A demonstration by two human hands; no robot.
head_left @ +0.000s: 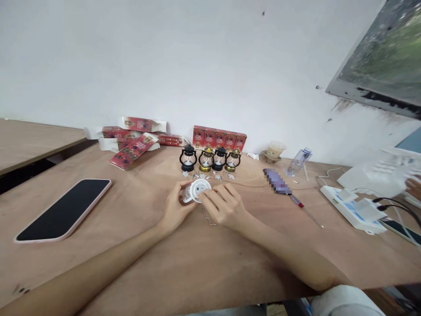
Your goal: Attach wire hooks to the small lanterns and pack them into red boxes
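Note:
A small white lantern (201,188) is tipped so its round base faces me, with a small dark spot on the base. My left hand (176,204) wraps around its body from the left. The curled fingers of my right hand (223,204) press at the base's right edge; whether they pinch a smaller part there is hidden. Just below the lantern, a thin bent metal wire (209,218) shows against the table. Beyond my hands stand finished-looking lanterns in a row, such as a black lantern (188,159) and a gold lantern (206,160), with small metal and white pieces (200,175) before them.
Red boxes (219,138) line the wall, and opened red cartons (133,151) lie piled at left. A phone (64,210) rests at left. Rightward are a screwdriver (297,201), a cup (274,151), a plastic bottle (300,160) and a power strip (351,210) with cables. Another person's hand (413,186) shows far right.

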